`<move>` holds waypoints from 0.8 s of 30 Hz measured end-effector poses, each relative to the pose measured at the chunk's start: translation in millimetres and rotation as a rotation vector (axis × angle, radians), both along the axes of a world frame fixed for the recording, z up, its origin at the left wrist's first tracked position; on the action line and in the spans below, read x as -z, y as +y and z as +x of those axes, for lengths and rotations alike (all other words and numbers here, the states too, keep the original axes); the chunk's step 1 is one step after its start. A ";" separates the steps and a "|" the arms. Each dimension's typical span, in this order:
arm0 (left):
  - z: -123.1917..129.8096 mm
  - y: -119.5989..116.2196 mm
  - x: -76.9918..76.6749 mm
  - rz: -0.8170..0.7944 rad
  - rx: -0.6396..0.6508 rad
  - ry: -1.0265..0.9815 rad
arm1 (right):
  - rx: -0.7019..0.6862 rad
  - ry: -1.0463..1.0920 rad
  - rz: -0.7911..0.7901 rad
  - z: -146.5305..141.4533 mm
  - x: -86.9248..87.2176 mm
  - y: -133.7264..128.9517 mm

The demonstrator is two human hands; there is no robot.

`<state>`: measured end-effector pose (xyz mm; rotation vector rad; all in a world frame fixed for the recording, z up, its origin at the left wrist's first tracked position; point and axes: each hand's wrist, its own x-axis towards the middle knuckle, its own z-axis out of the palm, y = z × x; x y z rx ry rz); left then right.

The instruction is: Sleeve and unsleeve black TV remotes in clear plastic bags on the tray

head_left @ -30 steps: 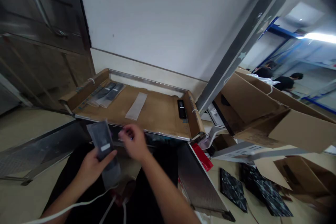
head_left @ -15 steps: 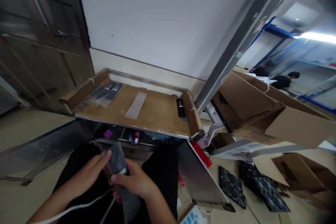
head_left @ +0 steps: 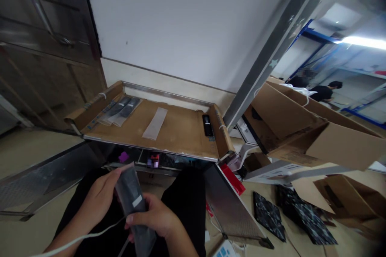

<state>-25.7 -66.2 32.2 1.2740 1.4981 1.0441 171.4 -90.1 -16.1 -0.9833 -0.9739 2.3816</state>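
Above my lap I hold a dark, long item in a frosted plastic sleeve [head_left: 130, 186], with a small white label showing through. My left hand [head_left: 101, 194] closes on the sleeve's upper left side. My right hand [head_left: 158, 215] grips it lower down, thumb across the front. Both hands' far fingers are partly hidden behind it. On the cardboard-lined tray table [head_left: 181, 136], two similar sleeved dark items [head_left: 126, 110] lie at the left. A flat, pale sleeve [head_left: 155, 123] rests near the middle. At the right lies a black labelled item [head_left: 207, 125] without a sleeve.
A white cable [head_left: 81, 239] crosses my left forearm. Open cabinet doors [head_left: 235, 204] flank my knees. Large cardboard boxes [head_left: 289, 124] stand to the right, with dark patterned bags [head_left: 268, 217] on the floor. Two people [head_left: 322, 93] are in the far right background.
My left hand has shifted left and slightly down along the sleeve. The sleeved item has turned a little, so its white label shows more clearly.
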 end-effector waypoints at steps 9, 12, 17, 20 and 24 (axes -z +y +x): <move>-20.5 13.0 -41.3 0.018 -0.168 -0.088 | 0.091 -0.093 0.050 8.1 19.2 -6.9; -27.6 23.2 -53.7 0.100 -0.163 0.056 | 0.109 -0.100 0.091 10.5 19.3 -7.7; -9.6 35.1 -65.2 0.139 0.142 0.674 | 0.110 -0.115 0.195 12.5 17.5 -8.7; 4.4 38.6 -68.8 0.223 0.232 0.833 | 0.128 -0.144 0.209 14.4 14.9 -9.1; 9.3 43.5 -71.9 0.288 0.260 0.817 | 0.114 -0.134 0.179 16.4 13.0 -11.2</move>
